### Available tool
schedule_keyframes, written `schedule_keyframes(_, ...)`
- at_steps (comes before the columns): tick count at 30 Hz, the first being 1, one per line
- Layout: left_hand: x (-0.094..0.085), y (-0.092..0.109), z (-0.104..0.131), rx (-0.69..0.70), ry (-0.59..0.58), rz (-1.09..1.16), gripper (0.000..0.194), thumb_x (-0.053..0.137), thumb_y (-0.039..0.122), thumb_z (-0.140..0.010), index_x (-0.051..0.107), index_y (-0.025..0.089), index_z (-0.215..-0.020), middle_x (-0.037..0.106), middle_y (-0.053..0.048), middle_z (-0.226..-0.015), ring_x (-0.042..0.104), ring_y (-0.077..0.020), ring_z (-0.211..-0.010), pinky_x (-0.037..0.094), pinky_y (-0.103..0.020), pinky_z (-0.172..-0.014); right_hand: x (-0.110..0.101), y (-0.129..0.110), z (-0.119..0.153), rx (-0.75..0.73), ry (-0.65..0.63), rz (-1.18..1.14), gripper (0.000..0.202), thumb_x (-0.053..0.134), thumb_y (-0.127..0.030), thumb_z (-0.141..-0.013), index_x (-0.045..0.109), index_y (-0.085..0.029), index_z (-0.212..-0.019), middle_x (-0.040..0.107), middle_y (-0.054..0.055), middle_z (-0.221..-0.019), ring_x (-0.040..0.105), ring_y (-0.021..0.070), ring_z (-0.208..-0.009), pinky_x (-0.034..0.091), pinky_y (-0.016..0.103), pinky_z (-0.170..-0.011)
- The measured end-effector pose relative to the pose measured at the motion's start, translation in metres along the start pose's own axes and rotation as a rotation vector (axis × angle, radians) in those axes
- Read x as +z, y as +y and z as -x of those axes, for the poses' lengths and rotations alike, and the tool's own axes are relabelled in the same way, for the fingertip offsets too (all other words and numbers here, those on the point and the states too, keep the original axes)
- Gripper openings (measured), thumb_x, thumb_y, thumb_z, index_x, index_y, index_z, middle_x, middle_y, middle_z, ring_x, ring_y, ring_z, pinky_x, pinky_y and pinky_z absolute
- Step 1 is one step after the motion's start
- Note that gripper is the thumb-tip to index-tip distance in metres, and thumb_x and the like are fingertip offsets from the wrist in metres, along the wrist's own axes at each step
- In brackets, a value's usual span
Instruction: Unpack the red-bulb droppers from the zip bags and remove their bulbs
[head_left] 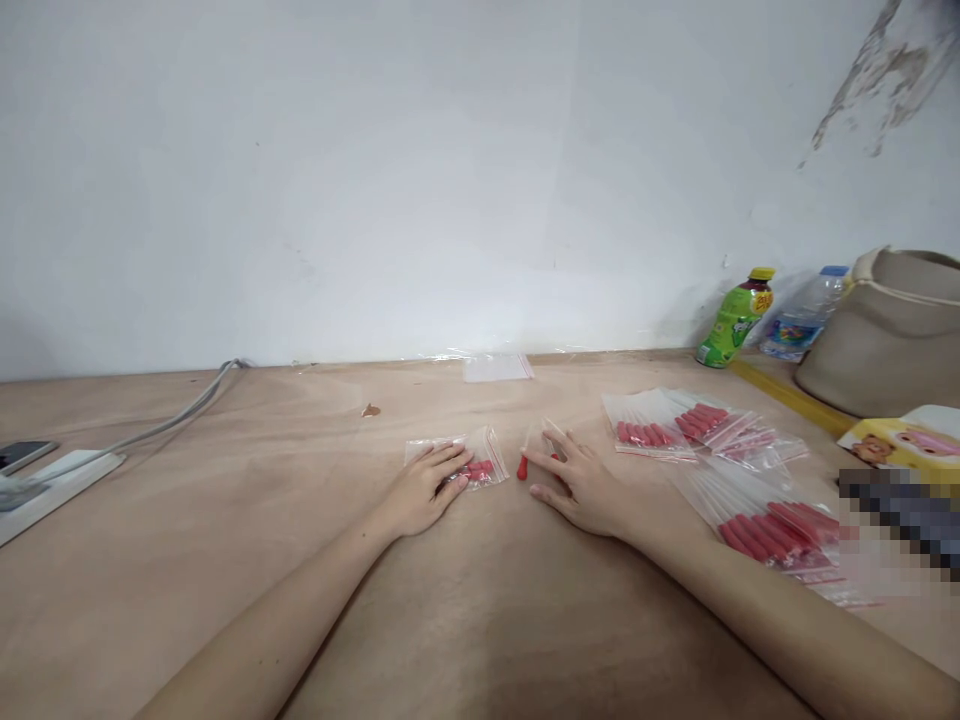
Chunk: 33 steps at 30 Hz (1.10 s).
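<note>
My left hand (426, 492) lies with its fingers stretched over a small clear zip bag (489, 452). Several short red pieces (480, 470) show inside that bag, partly under the fingertips. To the right, my right hand (581, 480) rests on the table with its fingers apart. By its fingertips is a slim thing with a red bulb-like end (522, 468) and a pale, clear stem, similar to a dropper. Another bit of red shows between those fingers, mostly hidden by them. Whether the fingers touch either piece, I cannot tell.
Fanned zip bags of red-ended pieces (649, 436) lie right of my hand, with more bags (765, 535) nearer me. A flat clear bag (496, 369) lies by the wall. Bottles (731, 325), a beige bin (877, 340) and a yellow packet (911, 445) stand right; a power strip (67, 485) lies left.
</note>
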<state>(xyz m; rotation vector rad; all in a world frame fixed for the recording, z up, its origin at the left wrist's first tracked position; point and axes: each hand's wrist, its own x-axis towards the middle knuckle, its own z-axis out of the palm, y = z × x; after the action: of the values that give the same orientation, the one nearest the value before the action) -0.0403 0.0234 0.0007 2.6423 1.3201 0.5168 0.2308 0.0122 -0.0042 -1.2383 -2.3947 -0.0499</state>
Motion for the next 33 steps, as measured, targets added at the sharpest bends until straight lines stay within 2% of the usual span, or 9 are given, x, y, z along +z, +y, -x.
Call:
schedule_keyframes(4, -0.001, 0.001, 0.001, 0.000, 0.005, 0.002, 0.040, 0.033, 0.039, -0.090, 0.044, 0.025, -0.126, 0.044, -0.002, -0.131, 0.034, -0.0188, -0.125, 0.026, -0.042, -0.105, 0.017, 0.004, -0.010, 0.130, 0.055, -0.019, 0.030, 0.042, -0.031, -0.085, 0.057, -0.028, -0.111, 0.044, 0.009, -0.128, 0.040, 0.0267, -0.117, 0.035, 0.047, -0.093)
schedule_keyframes(9, -0.002, 0.004, 0.001, -0.008, 0.008, -0.018, 0.039, 0.033, 0.038, -0.090, 0.044, 0.025, -0.125, 0.045, -0.003, -0.130, 0.035, -0.0193, -0.125, 0.027, -0.042, -0.105, 0.015, 0.010, -0.008, 0.292, 0.139, -0.203, 0.041, 0.054, -0.031, -0.075, 0.054, -0.017, -0.114, 0.049, 0.013, -0.120, 0.047, 0.0237, -0.110, 0.038, 0.039, -0.093)
schedule_keyframes(12, -0.003, 0.005, 0.000, 0.010, 0.014, -0.024, 0.039, 0.033, 0.038, -0.090, 0.044, 0.025, -0.125, 0.046, -0.003, -0.130, 0.036, -0.0191, -0.124, 0.028, -0.041, -0.104, 0.005, 0.007, -0.004, 0.287, 0.061, -0.306, 0.048, 0.058, -0.032, -0.071, 0.051, -0.017, -0.117, 0.047, 0.011, -0.122, 0.049, 0.0217, -0.107, 0.040, 0.036, -0.092)
schedule_keyframes(14, -0.004, 0.006, 0.000, 0.023, 0.004, -0.030, 0.039, 0.033, 0.037, -0.090, 0.044, 0.025, -0.125, 0.045, -0.003, -0.130, 0.037, -0.0192, -0.123, 0.028, -0.041, -0.104, -0.002, 0.005, -0.002, 0.298, 0.018, -0.284, 0.047, 0.060, -0.032, -0.070, 0.053, -0.018, -0.115, 0.047, 0.011, -0.121, 0.048, 0.0227, -0.107, 0.039, 0.037, -0.092)
schedule_keyframes(17, -0.006, 0.007, -0.001, 0.043, -0.029, -0.044, 0.038, 0.032, 0.036, -0.091, 0.044, 0.026, -0.125, 0.043, -0.003, -0.132, 0.035, -0.0194, -0.124, 0.027, -0.041, -0.104, -0.008, 0.006, 0.000, 0.364, -0.020, -0.204, 0.045, 0.061, -0.033, -0.069, 0.056, -0.018, -0.112, 0.052, 0.011, -0.108, 0.051, 0.0236, -0.098, 0.041, 0.039, -0.086)
schedule_keyframes(20, -0.004, 0.009, -0.005, 0.066, -0.043, -0.053, 0.038, 0.032, 0.038, -0.090, 0.044, 0.028, -0.125, 0.042, -0.004, -0.133, 0.034, -0.0205, -0.125, 0.026, -0.042, -0.104, -0.008, 0.010, -0.001, 0.378, -0.044, -0.252, 0.047, 0.060, -0.030, -0.070, 0.054, -0.015, -0.114, 0.057, 0.011, -0.097, 0.055, 0.0211, -0.086, 0.045, 0.036, -0.077)
schedule_keyframes(24, 0.003, 0.014, -0.013, 0.088, -0.020, -0.054, 0.040, 0.034, 0.041, -0.089, 0.044, 0.028, -0.126, 0.043, -0.006, -0.132, 0.037, -0.0216, -0.123, 0.027, -0.044, -0.103, 0.005, 0.014, -0.009, 0.373, 0.044, -0.379, 0.042, 0.060, -0.024, -0.069, 0.056, -0.015, -0.109, 0.062, 0.009, -0.093, 0.057, 0.0190, -0.079, 0.047, 0.034, -0.073)
schedule_keyframes(27, 0.007, 0.013, -0.021, 0.108, 0.000, -0.049, 0.039, 0.034, 0.041, -0.089, 0.045, 0.028, -0.124, 0.045, -0.005, -0.130, 0.038, -0.0212, -0.122, 0.028, -0.043, -0.102, 0.018, 0.013, -0.019, 0.348, 0.114, -0.475, 0.035, 0.060, -0.026, -0.070, 0.061, -0.015, -0.103, 0.065, 0.007, -0.088, 0.058, 0.0178, -0.074, 0.048, 0.033, -0.069)
schedule_keyframes(33, 0.008, -0.004, -0.041, 0.097, 0.036, -0.062, 0.038, 0.034, 0.040, -0.089, 0.049, 0.026, -0.121, 0.048, -0.006, -0.127, 0.040, -0.0211, -0.120, 0.029, -0.041, -0.102, 0.039, 0.004, -0.046, 0.362, 0.196, -0.510, 0.022, 0.054, -0.024, -0.074, 0.066, -0.017, -0.091, 0.063, 0.006, -0.083, 0.057, 0.0164, -0.072, 0.048, 0.032, -0.068)
